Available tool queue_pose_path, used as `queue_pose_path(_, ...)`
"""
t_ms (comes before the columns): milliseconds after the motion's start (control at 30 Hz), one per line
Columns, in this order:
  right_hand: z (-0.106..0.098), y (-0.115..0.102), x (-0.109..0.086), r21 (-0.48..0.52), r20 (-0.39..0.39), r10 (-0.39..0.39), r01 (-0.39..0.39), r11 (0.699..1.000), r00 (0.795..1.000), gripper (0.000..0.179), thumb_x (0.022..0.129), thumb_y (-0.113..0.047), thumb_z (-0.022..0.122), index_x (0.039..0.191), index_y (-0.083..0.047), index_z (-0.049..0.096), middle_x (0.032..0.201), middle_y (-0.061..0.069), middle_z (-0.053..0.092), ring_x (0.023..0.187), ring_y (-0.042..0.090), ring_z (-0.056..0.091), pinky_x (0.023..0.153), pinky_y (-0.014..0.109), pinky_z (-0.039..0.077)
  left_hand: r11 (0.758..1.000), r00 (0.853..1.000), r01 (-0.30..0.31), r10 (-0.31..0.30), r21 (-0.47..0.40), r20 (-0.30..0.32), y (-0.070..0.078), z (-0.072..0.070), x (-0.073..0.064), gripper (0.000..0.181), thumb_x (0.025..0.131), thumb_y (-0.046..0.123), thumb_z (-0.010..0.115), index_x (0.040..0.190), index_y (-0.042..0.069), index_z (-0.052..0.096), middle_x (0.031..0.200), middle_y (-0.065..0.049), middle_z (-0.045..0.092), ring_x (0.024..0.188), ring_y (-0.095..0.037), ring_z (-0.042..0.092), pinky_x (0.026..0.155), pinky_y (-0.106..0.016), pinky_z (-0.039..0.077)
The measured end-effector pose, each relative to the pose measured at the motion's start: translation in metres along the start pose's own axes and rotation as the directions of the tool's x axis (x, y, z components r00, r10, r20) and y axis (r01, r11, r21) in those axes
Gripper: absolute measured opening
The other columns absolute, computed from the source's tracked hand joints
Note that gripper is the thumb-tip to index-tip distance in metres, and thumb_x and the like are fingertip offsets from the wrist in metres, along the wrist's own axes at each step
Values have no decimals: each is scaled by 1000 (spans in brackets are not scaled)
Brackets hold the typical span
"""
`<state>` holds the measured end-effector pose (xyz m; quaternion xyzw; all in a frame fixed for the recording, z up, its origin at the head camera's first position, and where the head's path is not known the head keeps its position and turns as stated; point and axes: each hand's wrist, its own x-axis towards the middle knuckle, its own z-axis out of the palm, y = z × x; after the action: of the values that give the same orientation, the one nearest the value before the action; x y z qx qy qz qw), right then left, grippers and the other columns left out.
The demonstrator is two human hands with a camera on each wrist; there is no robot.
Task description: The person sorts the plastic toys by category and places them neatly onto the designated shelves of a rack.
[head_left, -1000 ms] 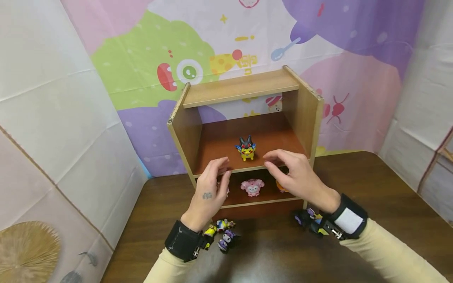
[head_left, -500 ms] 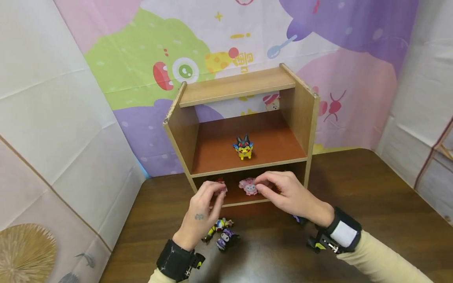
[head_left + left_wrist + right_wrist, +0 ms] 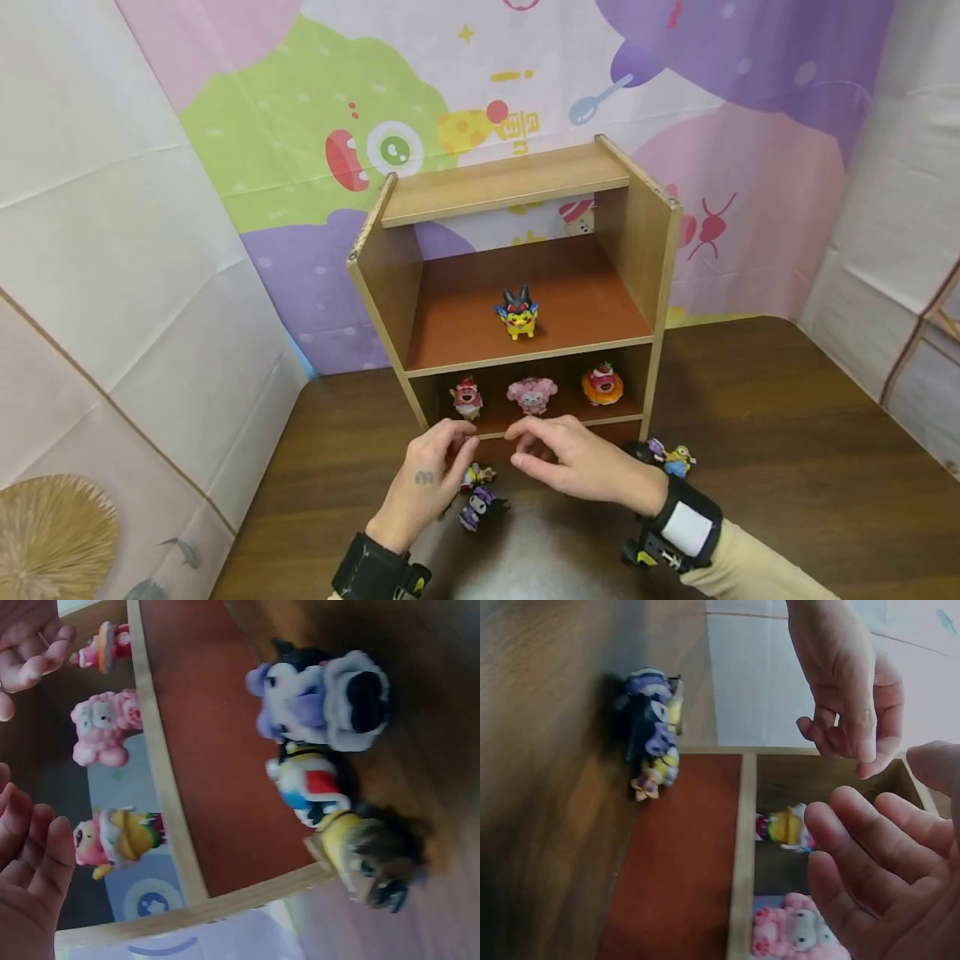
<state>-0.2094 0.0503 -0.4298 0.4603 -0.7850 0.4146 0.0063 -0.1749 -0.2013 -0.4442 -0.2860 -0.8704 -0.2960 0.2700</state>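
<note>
My left hand (image 3: 431,477) hovers in front of the cabinet's lower left, its fingers loosely bent with nothing in them. Just to its right is my right hand (image 3: 581,462), likewise holding nothing, fingers relaxed. Behind them on the lower shelf stand three toy figurines: a pink bear in white and red (image 3: 467,397), a fluffy pink one (image 3: 532,395) and one in an orange ring (image 3: 603,387). A yellow figurine with a black hood (image 3: 520,317) stands alone on the upper shelf. In the left wrist view, the pink bear figurine (image 3: 124,838) shows a yellow back beside my fingers (image 3: 56,847).
The open wooden cabinet (image 3: 663,275) stands on a dark brown table (image 3: 765,417). Before its left side lie a purple-and-white figurine (image 3: 477,508) and yellow figurines (image 3: 341,840), partly behind my left hand. Right of it are a blue-and-yellow figurine (image 3: 677,461) and a dark purple one (image 3: 656,450).
Both hands have come down from the upper shelf's edge to below the lower shelf, and my right hand has shifted left. The lower shelf's figurines are now uncovered. No figurine has visibly moved.
</note>
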Motion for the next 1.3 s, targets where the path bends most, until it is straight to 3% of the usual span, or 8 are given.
queue_pose_path(200,20,10,-1,-13,59,47,-46,999,997,23,102,-25,63,119,-10,64,96,-5,72,85,0,64,76,28,58,991,983,133,-135,26,128,-4,5,-18,2,97,14,70,96,13,71,72,13,61,59,6,47,54,-15,42)
queue_pose_path(300,30,17,1,-4,85,77,-77,997,993,22,101,-25,64,116,-8,66,95,-4,73,84,0,64,76,26,57,980,954,190,-198,54,226,-6,5,-23,6,97,13,70,92,11,72,70,13,61,57,6,45,52,-16,41)
queue_pose_path(400,42,25,4,28,105,105,-109,994,989,24,99,-22,67,114,-4,67,92,-2,73,81,0,64,74,25,57,968,914,239,-249,71,320,-8,6,-27,7,97,10,68,91,8,72,72,9,62,57,4,45,52,-17,42)
queue_pose_path(500,54,32,8,30,121,145,-149,988,982,26,97,-22,69,113,-1,68,88,-2,72,77,-1,62,70,21,55,957,879,269,-290,108,378,-13,9,-32,6,95,9,68,89,9,71,73,8,63,58,3,46,53,-18,42)
queue_pose_path(667,66,38,10,17,134,223,-227,974,966,28,94,-24,73,108,0,69,82,-3,70,70,-3,58,62,17,49,949,849,288,-316,131,423,-20,16,-39,5,92,9,71,87,9,69,73,8,61,61,1,47,55,-19,41)
queue_pose_path(933,78,36,7,-28,181,314,-314,949,932,33,92,-29,74,106,1,69,63,-12,56,51,-3,49,49,18,41,946,840,303,-323,116,436,-21,24,-42,4,93,7,69,94,3,71,80,0,70,62,0,49,53,-19,41)
queue_pose_path(1200,93,37,5,-66,125,315,-309,949,941,25,94,-33,72,82,-12,67,58,-16,47,48,-4,41,44,17,32,959,871,248,-282,136,401,-18,32,-39,7,95,5,67,91,4,73,78,2,69,65,0,51,57,-19,44)
queue_pose_path(1300,96,36,5,-13,120,349,-350,937,929,28,95,-32,72,76,-15,62,54,-15,48,42,-4,43,40,16,33,956,871,254,-291,144,397,-18,34,-39,7,95,6,68,91,5,73,79,1,71,67,-2,54,58,-20,46)
